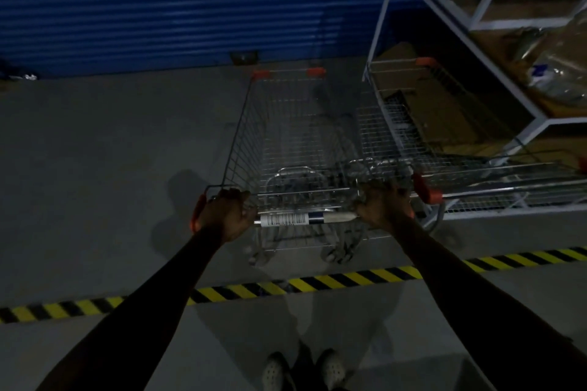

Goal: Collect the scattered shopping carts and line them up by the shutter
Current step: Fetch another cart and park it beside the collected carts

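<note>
Two pale shoes (276,371) stand at the very bottom, on the grey floor (95,152). Two long arms reach forward from there. The left hand (227,216) grips the left end of the push bar (317,217) of a silver wire shopping cart (286,124). Its fingers are curled tight round the bar. The right hand (382,209) grips the right end the same way, with its fingers wrapped round and close together.

Between the hands, the bar has a white sticker with black barcode lines (284,218) (the tiny print on it is too blurry to read). Next to the sticker are a dark blue band and a pale patch. No words can be read on them.

The cart stands on the far side of a yellow and black striped floor tape (317,282). Its front end has two orange corner caps (261,74) and points at the blue ribbed metal shutter (158,9), near its bottom edge.

A second silver wire cart (409,124) stands just beside the first one, on the right. It has an orange corner too. Something brown shows through its wires, and I cannot tell if that is inside it or behind it. More cart wire with an orange end piece (427,189) sits just beside the right hand.

On the far right, a white metal rack (540,117) holds brown boxes and a clear bag with a blue mark (552,73). The mark is too blurry to read.
</note>
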